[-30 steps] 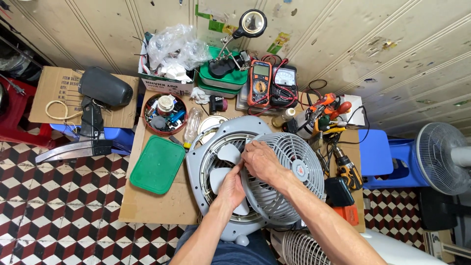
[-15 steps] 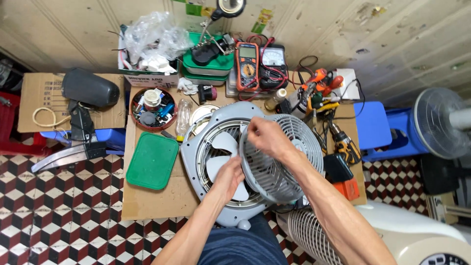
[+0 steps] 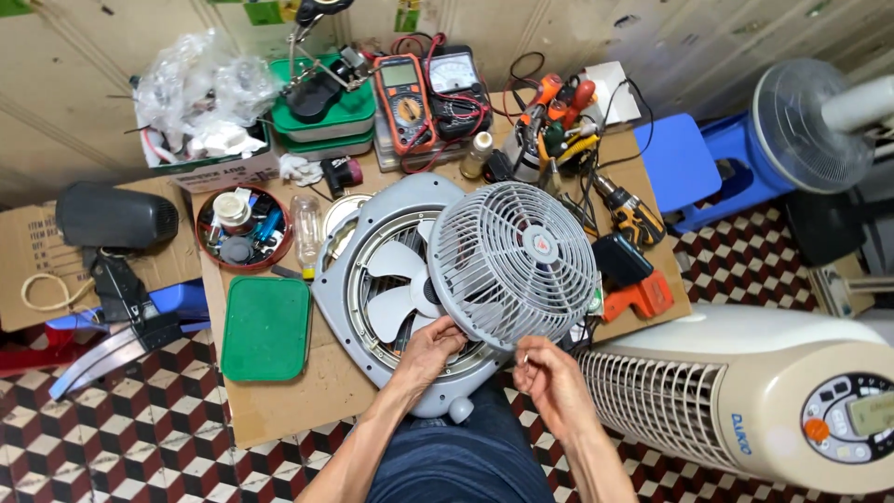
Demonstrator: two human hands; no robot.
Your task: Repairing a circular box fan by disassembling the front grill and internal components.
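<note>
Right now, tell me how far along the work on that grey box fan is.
Done: the round front grille is off its seat and tilted up, baring the blades inside the fan housing. In hand: the left hand grips the grille's lower rim; the right hand is beside that rim, contact unclear. Left: the blades sit in the housing, and the grille has not been put down.

Grille (image 3: 513, 264) hides right half of fan blades (image 3: 396, 279); tower fan (image 3: 745, 396) cut at right edge; bowl (image 3: 242, 228) contents indistinct.

Orange multimeter screen (image 3: 402, 73) top centre; white labelled carton (image 3: 223, 169) left; tower fan display (image 3: 861, 414) right.
</note>
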